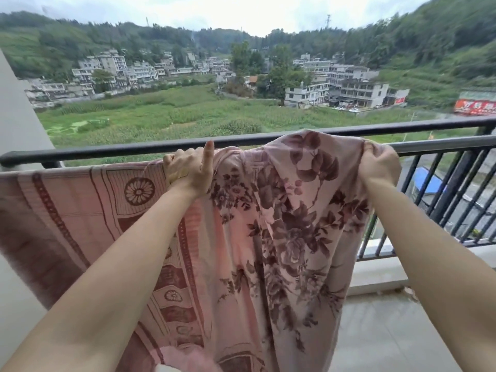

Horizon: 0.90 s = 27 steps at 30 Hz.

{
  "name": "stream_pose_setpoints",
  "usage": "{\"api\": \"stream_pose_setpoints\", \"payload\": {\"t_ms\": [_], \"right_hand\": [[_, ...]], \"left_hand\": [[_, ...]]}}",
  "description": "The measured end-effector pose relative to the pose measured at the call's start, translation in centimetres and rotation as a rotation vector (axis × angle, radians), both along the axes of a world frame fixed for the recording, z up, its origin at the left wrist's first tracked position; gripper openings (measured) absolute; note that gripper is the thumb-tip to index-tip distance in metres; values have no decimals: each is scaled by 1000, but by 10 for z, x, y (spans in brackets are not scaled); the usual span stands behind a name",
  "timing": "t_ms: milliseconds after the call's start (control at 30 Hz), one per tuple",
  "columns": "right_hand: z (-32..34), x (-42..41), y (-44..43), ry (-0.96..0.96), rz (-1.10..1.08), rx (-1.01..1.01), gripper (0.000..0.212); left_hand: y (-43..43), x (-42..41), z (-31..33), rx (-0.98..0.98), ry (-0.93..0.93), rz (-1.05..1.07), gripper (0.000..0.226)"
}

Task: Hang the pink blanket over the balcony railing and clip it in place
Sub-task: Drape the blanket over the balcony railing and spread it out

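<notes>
While both hands hold the pink blanket (281, 224) up against the balcony railing (107, 151), its long axis runs along the rail, from the railing's left end towards its right. Left of the left hand (188, 171) the top edge lies stretched level just below the top bar; whether it is folded over a bar there cannot be told. Between the hands the cloth rises in a loose hump that covers the top bar, and below them it hangs in long folds on the near side. The left hand grips the top edge, fingers curled, index finger raised against the bar. The right hand (378, 167), nearer the railing's right end, clenches a bunched portion of cloth. The fabric looks thin and pale pink, with a banded border and round medallions on the left and dark plum flowers on the right. Judged from this, the bunched portion has yet to be spread rightwards along the rail; no clip is in view.
</notes>
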State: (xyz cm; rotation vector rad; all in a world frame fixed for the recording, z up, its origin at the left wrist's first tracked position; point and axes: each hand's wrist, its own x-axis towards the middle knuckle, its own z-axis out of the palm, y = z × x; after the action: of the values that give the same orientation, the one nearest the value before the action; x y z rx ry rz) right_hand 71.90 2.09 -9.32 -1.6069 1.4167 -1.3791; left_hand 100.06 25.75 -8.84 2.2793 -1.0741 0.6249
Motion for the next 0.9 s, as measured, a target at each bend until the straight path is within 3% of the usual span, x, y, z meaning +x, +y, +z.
{"api": "stream_pose_setpoints", "payload": {"t_ms": [100,200,333,433,500,633,733,800,900], "right_hand": [[-3,-2,-7,100,-155,-36,51],[2,21,22,227,-148,-335,63],[9,74,67,505,321,-547,68],[6,84,62,865,602,-608,53],[9,69,43,913,567,-673,45],[7,25,11,744,360,-716,41],[-3,-12,-13,666,75,-562,42],[-5,-23,-24,725,-51,-423,45],[-3,-9,-14,750,-32,-307,54]], "left_hand": [[-5,-2,0,-13,-11,15,65],[-9,1,-3,-31,-27,44,46],[-3,6,-4,-55,-19,2,41],[9,10,-6,-27,-55,12,47],[17,12,-11,-11,-121,54,50],[30,16,-17,-107,-143,66,49],[34,18,-16,-150,-127,103,40],[32,13,-15,-186,-114,109,36],[25,9,-11,-225,-74,137,36]]}}
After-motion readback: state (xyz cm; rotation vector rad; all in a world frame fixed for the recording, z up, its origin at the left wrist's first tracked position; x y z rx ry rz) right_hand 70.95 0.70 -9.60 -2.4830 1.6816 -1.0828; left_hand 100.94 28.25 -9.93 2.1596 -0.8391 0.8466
